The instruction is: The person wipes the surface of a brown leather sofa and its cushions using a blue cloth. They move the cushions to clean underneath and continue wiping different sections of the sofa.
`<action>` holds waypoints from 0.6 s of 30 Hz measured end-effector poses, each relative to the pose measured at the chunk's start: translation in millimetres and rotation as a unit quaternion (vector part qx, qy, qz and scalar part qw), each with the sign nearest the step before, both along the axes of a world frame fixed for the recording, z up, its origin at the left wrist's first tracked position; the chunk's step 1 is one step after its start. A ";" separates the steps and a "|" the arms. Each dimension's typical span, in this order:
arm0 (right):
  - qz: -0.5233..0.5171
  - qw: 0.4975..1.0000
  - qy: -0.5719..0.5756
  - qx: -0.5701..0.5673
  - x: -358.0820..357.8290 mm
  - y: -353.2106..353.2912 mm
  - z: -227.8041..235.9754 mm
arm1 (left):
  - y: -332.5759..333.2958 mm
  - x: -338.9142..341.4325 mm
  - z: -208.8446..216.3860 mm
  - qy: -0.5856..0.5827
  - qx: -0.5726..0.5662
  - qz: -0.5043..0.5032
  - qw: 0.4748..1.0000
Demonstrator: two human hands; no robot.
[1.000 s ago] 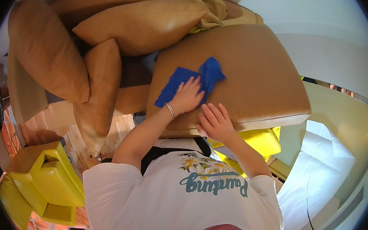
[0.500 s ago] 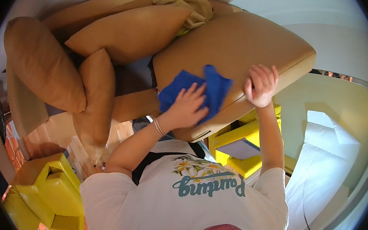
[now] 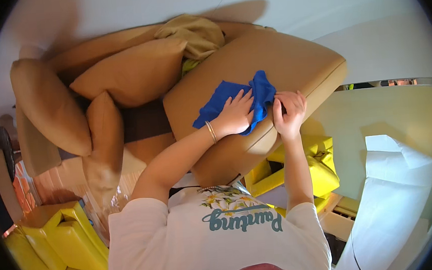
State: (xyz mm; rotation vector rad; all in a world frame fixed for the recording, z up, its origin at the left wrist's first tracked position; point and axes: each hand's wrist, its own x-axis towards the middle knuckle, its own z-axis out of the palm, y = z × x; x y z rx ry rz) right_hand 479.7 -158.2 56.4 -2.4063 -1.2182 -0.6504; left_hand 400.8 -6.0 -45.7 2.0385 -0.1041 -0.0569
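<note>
A large tan seat cushion [image 3: 250, 56] sits tilted in front of me, its near edge raised toward my body. My left hand [image 3: 234, 114] lies on a blue cloth [image 3: 218, 100], fingers spread, pressing it against the cushion's surface near that edge. Part of the cloth bunches up beyond the fingertips. Just right of the cloth, my right hand [image 3: 290, 111] curls its fingers over the cushion's edge.
Tan pillows [image 3: 130, 73] lean together on the sofa at left, with a crumpled tan cloth [image 3: 195, 35] behind them. Yellow armchairs [image 3: 67, 243] stand lower left, and yellow seating [image 3: 322, 164] is below my right arm. White sheeting [image 3: 396, 197] drapes at right.
The view has shifted, so the sofa sits lower and further left. My left hand and the blue cloth have slid rightward across the cushion, closer to my right hand, which stays on the edge.
</note>
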 end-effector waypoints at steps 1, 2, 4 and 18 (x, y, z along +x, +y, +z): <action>-0.009 1.000 0.007 0.010 4.6 -10.4 -1.2 | -9.3 12.7 0.5 0.001 0.012 -0.006 1.000; -0.026 0.999 0.021 0.020 8.3 -27.1 -9.2 | -23.5 26.8 -7.2 -0.007 0.026 -0.010 1.000; -0.039 0.998 0.038 0.028 25.6 -55.8 -10.3 | -40.8 63.0 -10.8 0.001 0.053 -0.020 0.998; 0.132 0.915 0.340 -0.173 64.0 -105.3 -74.7 | -43.8 95.6 -57.1 0.141 0.308 0.005 0.941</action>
